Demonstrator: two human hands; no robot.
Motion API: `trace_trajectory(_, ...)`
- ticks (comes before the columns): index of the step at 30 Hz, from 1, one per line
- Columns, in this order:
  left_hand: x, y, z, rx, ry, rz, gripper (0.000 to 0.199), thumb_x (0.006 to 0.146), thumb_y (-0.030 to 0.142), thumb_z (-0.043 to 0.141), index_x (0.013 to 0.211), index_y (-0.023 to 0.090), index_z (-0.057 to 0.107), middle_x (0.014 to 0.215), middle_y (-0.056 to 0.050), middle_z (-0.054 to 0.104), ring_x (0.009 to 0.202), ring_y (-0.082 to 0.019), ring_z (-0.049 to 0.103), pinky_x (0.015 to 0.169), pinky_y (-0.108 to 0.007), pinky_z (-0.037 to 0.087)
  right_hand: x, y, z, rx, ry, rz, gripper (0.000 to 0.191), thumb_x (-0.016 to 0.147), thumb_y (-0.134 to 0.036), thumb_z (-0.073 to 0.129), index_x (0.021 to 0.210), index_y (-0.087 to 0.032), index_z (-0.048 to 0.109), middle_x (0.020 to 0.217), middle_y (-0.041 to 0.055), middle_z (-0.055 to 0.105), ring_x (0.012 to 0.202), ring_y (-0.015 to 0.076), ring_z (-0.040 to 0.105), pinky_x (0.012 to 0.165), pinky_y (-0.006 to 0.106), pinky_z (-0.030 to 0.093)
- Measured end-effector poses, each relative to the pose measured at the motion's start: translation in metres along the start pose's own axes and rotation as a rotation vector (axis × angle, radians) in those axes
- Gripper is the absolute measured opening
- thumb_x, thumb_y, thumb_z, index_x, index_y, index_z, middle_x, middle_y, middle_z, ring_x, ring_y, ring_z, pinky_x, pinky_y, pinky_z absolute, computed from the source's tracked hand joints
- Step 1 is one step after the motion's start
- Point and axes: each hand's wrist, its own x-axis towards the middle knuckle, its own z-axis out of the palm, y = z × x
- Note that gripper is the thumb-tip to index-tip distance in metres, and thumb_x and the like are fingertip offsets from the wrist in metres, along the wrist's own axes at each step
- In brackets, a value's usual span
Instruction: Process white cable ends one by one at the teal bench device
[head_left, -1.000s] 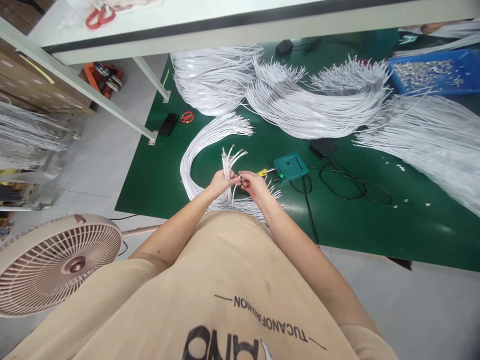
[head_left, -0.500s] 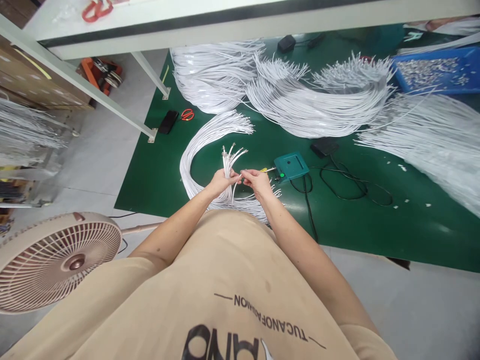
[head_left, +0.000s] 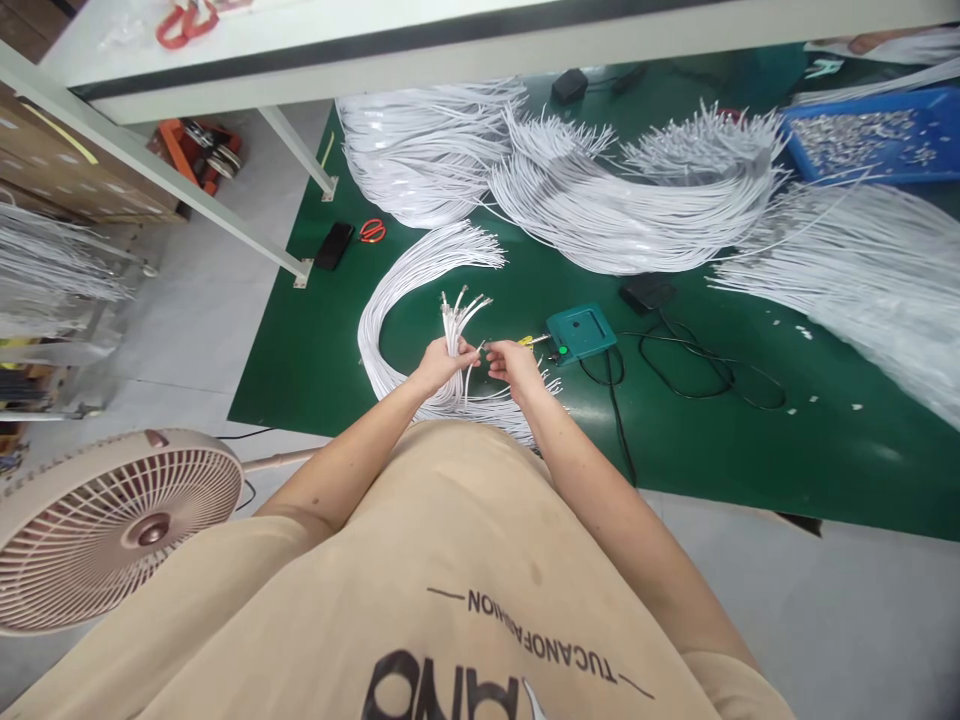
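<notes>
My left hand [head_left: 444,364] is closed around a small bundle of white cables [head_left: 456,322], whose tipped ends fan out above it. One cable end pokes out between its thumb and finger, towards my right hand. Just to the right, my right hand [head_left: 511,362] has its thumb and forefinger pinched at a tiny thing too small to make out, close to that cable end. A curved bundle of white cables [head_left: 379,310] lies on the green table around my left hand. The teal device [head_left: 581,333] sits right of my right hand.
Large piles of white cables [head_left: 630,225] lie at the back. A blue tray [head_left: 930,135] of small metal parts is at the far right. Red scissors [head_left: 372,231] and a black phone [head_left: 334,246] are at the left, under a white shelf [head_left: 315,75]. Black cords [head_left: 694,350] lie right.
My right hand has moved slightly away from my left fingertips, opening a small gap between the hands. My left hand still grips the cables.
</notes>
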Motion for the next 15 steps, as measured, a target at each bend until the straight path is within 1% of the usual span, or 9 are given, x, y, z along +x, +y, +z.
trace_trajectory(3,0.001,0.0,0.0,0.013,0.011,-0.011,0.043,0.052,0.031,0.083,0.069,0.017,0.046,0.068,0.001,0.061,0.066,-0.016,0.064,0.067,-0.029,0.044,0.001,-0.005,-0.002,-0.046,-0.047,-0.053,0.026,0.078,-0.042,0.058,0.08,-0.018,0.068,0.066,-0.0007,0.059,0.055,0.0082,0.051,0.056,0.022,0.043)
trace_trajectory(4,0.002,0.0,0.0,0.018,0.012,-0.013,0.043,0.052,0.03,0.084,0.073,0.017,0.049,0.068,0.001,0.062,0.066,-0.015,0.063,0.067,-0.03,0.045,0.002,-0.006,-0.002,-0.075,-0.074,-0.056,0.032,0.08,-0.047,0.057,0.08,-0.018,0.068,0.066,0.0001,0.06,0.056,0.0087,0.051,0.057,0.022,0.043)
trace_trajectory(6,0.003,0.0,-0.001,0.029,0.008,-0.01,0.044,0.052,0.027,0.083,0.085,0.016,0.055,0.07,0.001,0.062,0.065,-0.015,0.063,0.068,-0.03,0.045,0.005,-0.005,-0.001,-0.141,-0.099,-0.072,0.037,0.078,-0.053,0.06,0.073,-0.016,0.066,0.064,0.0013,0.061,0.056,0.009,0.051,0.057,0.023,0.043)
trace_trajectory(8,0.005,-0.002,-0.004,0.051,-0.014,0.007,0.051,0.055,0.026,0.081,0.1,0.015,0.06,0.072,0.001,0.062,0.067,-0.015,0.062,0.068,-0.03,0.045,0.009,-0.001,-0.001,-0.215,-0.091,-0.122,0.035,0.072,-0.051,0.067,0.068,-0.016,0.064,0.063,0.0018,0.062,0.056,0.0095,0.051,0.059,0.023,0.043)
trace_trajectory(10,0.007,-0.003,-0.006,0.075,-0.057,0.036,0.058,0.058,0.025,0.079,0.112,0.015,0.061,0.073,0.001,0.062,0.067,-0.013,0.06,0.069,-0.028,0.044,0.014,0.005,0.0,-0.306,-0.062,-0.193,0.029,0.068,-0.045,0.071,0.069,-0.016,0.066,0.063,0.0013,0.064,0.059,0.0107,0.054,0.061,0.024,0.045)
trace_trajectory(12,0.009,-0.005,-0.007,0.085,-0.099,0.054,0.056,0.06,0.024,0.077,0.113,0.015,0.063,0.072,0.002,0.06,0.065,-0.01,0.056,0.067,-0.026,0.042,0.019,0.01,-0.001,-0.407,-0.032,-0.256,0.022,0.07,-0.037,0.069,0.074,-0.016,0.068,0.064,0.0005,0.065,0.062,0.0121,0.056,0.064,0.024,0.045)
trace_trajectory(15,0.012,-0.005,-0.006,0.095,-0.133,0.035,0.048,0.061,0.022,0.075,0.108,0.013,0.067,0.068,0.003,0.057,0.059,-0.007,0.05,0.063,-0.024,0.04,0.02,0.014,-0.002,-0.593,0.002,-0.322,0.016,0.079,-0.028,0.059,0.078,-0.016,0.069,0.068,0.0004,0.066,0.066,0.0134,0.058,0.068,0.026,0.044)
